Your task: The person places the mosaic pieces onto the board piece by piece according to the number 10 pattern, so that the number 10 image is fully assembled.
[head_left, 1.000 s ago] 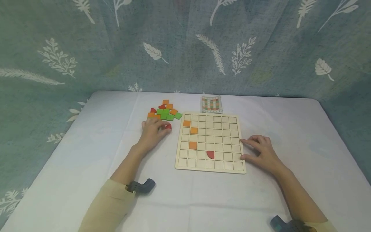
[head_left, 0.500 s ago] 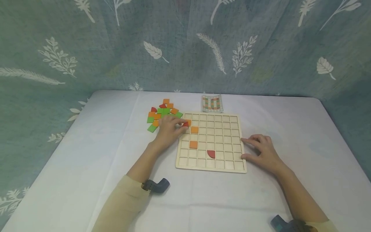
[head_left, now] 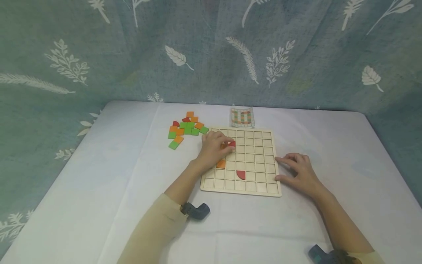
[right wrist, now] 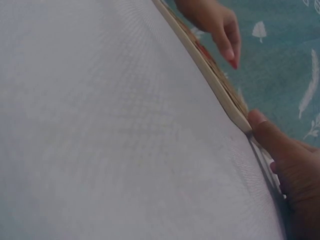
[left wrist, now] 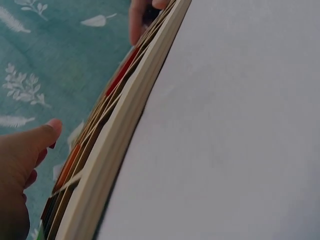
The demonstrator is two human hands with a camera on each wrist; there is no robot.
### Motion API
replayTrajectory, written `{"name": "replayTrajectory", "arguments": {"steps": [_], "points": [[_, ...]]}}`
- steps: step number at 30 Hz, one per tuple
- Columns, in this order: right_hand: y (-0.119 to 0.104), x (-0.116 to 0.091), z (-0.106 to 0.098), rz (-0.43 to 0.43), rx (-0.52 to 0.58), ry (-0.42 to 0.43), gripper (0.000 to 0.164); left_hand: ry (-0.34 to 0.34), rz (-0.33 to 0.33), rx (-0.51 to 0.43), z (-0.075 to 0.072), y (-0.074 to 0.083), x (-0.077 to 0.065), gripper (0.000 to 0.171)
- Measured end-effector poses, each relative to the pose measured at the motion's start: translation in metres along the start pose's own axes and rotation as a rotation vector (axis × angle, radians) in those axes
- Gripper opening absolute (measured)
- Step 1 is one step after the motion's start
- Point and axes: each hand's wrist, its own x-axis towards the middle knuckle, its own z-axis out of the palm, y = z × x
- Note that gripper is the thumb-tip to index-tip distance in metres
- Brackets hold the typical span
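Observation:
Between thumb and fingers my left hand pinches a small red quarter-circle tile, held over the upper middle of the wooden grid board. In the right wrist view the red tile's tip pokes out below those fingertips, above the board. My right hand rests thumb and fingertips against the board's right edge, thumb and fingers spread apart. Set in the grid are an orange square tile and another red quarter-circle tile. My left hand hides much of the board's upper left.
Left of the board lies a loose group of green square tiles, orange squares and red quarter-circles. A small pattern card lies behind the board. A white cloth covers the table, with a leaf-print curtain behind.
My left hand has picked the red tile from beside the loose group and carried it right, over the board. My right hand stays at the board's edge.

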Motion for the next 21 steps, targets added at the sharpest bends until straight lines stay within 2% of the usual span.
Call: {"name": "replayTrajectory", "arguments": {"steps": [6,12,21], "points": [[0.0,0.0,-0.003,-0.003,0.003,0.002,0.059,-0.066,-0.056,0.039,0.014,0.014,0.014,0.028],[0.0,0.001,-0.004,0.011,0.014,-0.003,0.06,-0.128,-0.107,0.08,0.02,0.022,0.026,0.028],[-0.002,0.0,-0.001,0.034,0.012,-0.006,0.06,-0.149,-0.176,0.094,0.023,0.022,0.032,0.03]]}}
